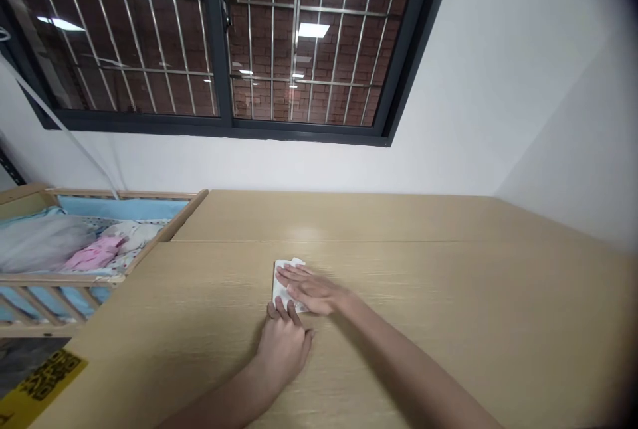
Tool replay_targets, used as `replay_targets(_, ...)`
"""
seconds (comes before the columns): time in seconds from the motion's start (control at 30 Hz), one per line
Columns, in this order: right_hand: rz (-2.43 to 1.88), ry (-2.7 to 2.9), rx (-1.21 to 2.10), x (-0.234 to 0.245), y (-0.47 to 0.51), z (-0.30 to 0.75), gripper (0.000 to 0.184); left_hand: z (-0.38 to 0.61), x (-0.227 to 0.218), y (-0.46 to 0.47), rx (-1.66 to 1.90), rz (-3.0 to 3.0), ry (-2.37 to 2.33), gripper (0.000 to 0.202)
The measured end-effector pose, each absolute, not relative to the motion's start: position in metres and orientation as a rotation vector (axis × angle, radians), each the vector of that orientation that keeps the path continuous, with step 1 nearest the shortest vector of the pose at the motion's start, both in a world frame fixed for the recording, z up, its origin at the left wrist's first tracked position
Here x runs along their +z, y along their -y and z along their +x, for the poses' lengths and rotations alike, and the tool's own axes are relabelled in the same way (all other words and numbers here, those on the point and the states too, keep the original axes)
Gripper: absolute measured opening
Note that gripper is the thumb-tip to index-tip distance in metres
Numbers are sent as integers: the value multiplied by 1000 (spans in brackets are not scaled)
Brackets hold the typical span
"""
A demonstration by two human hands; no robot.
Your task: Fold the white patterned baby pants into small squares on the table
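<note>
A small folded white sheet (279,292), paper or thin cloth, lies flat on the light wooden tabletop (423,323). My right hand (312,291) rests on it from the right, palm down with the fingers stretched out flat. At the sheet's near edge is my left hand (284,338), its fingertips on that edge and its thumb out to the right. Neither hand is wrapped around anything. Part of the sheet is hidden under my right hand.
A wooden crib (164,233) with blue lining stands at the left, holding bedding and a pink cloth (94,253). A yellow label (44,382) is at the lower left. Behind the table are a white wall (299,167) and a barred window (226,50).
</note>
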State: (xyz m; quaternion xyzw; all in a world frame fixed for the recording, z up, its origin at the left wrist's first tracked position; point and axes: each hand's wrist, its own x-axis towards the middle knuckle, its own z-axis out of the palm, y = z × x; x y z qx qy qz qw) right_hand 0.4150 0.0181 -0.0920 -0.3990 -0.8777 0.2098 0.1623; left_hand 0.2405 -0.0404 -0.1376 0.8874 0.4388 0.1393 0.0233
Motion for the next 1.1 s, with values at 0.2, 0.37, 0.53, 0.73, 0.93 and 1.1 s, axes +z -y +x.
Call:
replay_targets(0.2,-1274,2537,537,-90,-42,426,61,241,-124,43,245,2837,-1388,52)
replay_targets(0.37,-1320,2430,616,-102,-43,428,66,232,-102,35,292,2684,-1461,41)
replay_targets(0.53,-1386,1838,666,-122,-44,436,70,212,-85,1,374,2541,-1636,39)
replay_targets(0.73,-1314,1493,571,-131,-52,442,57,203,-98,-24,339,2437,-1772,47)
replay_targets(0.93,-1298,1643,631,-131,-46,433,37,214,-109,-26,345,2397,-1719,49)
replay_targets(1.1,-1369,1753,528,-124,-42,424,27,209,-114,-35,446,2327,-1569,32)
